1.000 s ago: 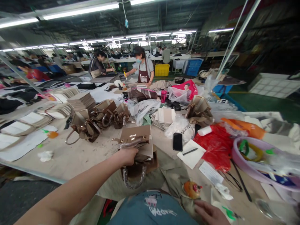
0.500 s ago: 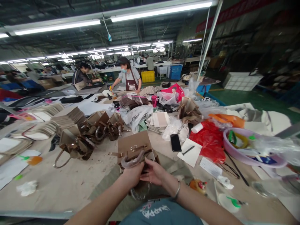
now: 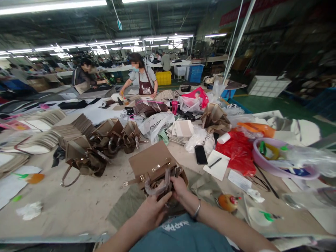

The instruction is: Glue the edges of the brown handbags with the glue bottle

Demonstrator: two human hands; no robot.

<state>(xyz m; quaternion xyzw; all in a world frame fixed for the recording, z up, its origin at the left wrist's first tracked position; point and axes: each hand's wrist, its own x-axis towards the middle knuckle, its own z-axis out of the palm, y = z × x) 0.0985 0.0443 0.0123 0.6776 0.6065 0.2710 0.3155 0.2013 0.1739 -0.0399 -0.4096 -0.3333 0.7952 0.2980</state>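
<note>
A brown handbag [image 3: 150, 158] lies in front of me on a grey-green cloth [image 3: 126, 204], its flat flap side with metal clasps tilted away from me. Its curved handle [image 3: 157, 188], wrapped in clear plastic, arches towards me. My left hand [image 3: 155, 209] grips the near side of the bag just below the handle, the thumb pointing to the right. On the right side, my right hand [image 3: 180, 189] closes round the bag's near edge. The bag hides several of the fingertips.
More brown handbags [image 3: 85, 157] stand at the left, beside stacked panels [image 3: 70, 127]. To the right are a black phone [image 3: 201, 154], a pen on paper [image 3: 215, 163], a red plastic bag [image 3: 235, 150], a lilac basin [image 3: 256, 154] and a glue bottle [image 3: 227, 203]. A co-worker [image 3: 144, 78] stands across the table.
The handbag has turned and shifted slightly to the right. My left hand has moved down and towards me, its thumb now stretched out; my right hand has moved right along the bag.
</note>
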